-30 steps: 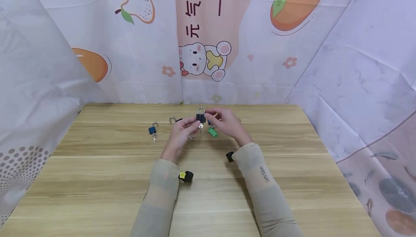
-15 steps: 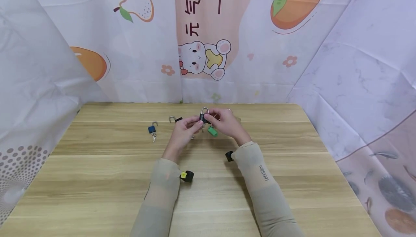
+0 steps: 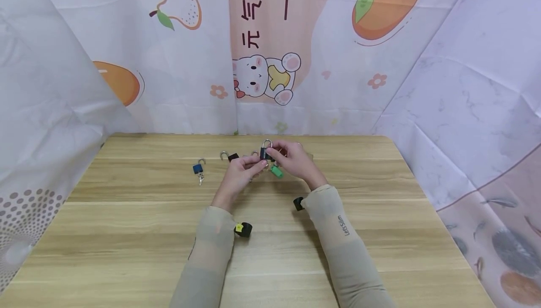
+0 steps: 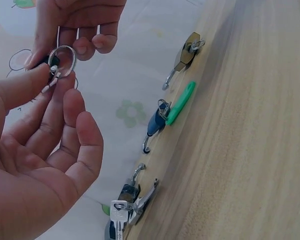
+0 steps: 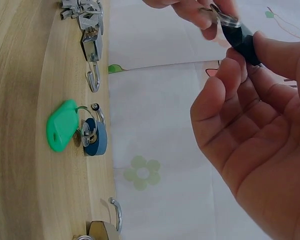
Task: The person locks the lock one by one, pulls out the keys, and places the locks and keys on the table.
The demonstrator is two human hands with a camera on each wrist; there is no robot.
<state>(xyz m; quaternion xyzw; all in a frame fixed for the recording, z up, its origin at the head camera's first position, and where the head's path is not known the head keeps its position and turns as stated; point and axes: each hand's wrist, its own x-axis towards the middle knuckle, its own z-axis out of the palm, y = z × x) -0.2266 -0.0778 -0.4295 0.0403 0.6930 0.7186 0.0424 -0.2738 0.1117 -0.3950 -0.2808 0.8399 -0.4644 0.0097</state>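
A small dark padlock [image 3: 264, 153] is held up over the far part of the table, its silver shackle pointing upward in the head view. My right hand [image 3: 296, 161] pinches its body between thumb and fingers; the right wrist view shows the dark body [image 5: 243, 49] tilted there. From below left, my left hand [image 3: 237, 175] pinches the key at the padlock's lower end. A wire key ring [image 4: 74, 59] hangs by the left fingertips in the left wrist view. The keyhole itself is hidden by fingers.
Along the table's [image 3: 270, 247] far side lie a blue padlock [image 3: 198, 169] with keys, a black padlock [image 3: 233, 157], and a silver padlock [image 5: 92, 46]. Another blue padlock [image 5: 101, 140] bears a green tag [image 5: 62, 125]. A brass padlock [image 5: 104, 231] lies beyond. A printed curtain [image 3: 190, 96] stands behind.
The padlock has moved slightly right and turned in my hands, its shackle now standing at a different angle. My left hand has shifted a little right with it.
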